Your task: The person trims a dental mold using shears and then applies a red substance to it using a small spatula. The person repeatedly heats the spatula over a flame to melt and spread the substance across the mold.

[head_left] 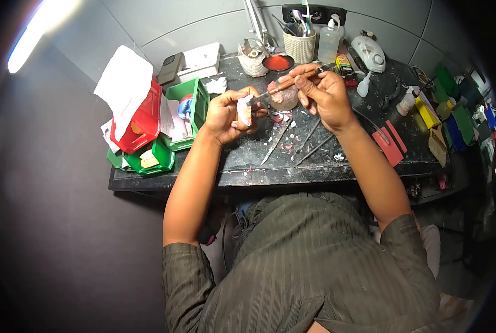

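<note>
My left hand [221, 117] is closed around a small white and orange-pink piece that looks like a dental cast [244, 114]. In my right hand [331, 102] is a wax knife [288, 84] with a brown handle, gripped between thumb and fingers. The knife's metal blade points left and reaches the cast's upper right side; whether it touches cannot be made out. Behind the knife stands a round container holding pink lumps [286, 95]. Below the hands, a slim metal tool [276, 143] and two thin dark tools [313, 150] lie among white and pink scraps.
Stacked green [202, 102] and red bins [152, 114] stand at left, with papers. At the back are a phone [171, 67], a white tray [202, 60], a red-filled dish [278, 62], a brush cup [299, 47] and a bottle [329, 44]. Pink sheets [388, 147] lie right.
</note>
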A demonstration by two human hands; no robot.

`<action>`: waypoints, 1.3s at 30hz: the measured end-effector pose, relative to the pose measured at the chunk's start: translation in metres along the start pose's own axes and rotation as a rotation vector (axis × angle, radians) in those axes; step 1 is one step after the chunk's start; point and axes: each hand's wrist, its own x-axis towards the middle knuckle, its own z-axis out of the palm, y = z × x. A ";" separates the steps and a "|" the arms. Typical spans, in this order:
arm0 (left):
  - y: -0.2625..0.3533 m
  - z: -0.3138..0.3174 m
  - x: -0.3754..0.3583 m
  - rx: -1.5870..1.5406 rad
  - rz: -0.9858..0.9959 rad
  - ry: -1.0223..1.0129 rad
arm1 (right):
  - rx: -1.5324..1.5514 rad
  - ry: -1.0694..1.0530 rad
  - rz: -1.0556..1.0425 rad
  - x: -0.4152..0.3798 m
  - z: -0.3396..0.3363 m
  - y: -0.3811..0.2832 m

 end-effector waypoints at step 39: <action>-0.002 0.005 0.001 0.094 -0.007 0.269 | -0.151 0.033 -0.101 -0.003 0.006 0.004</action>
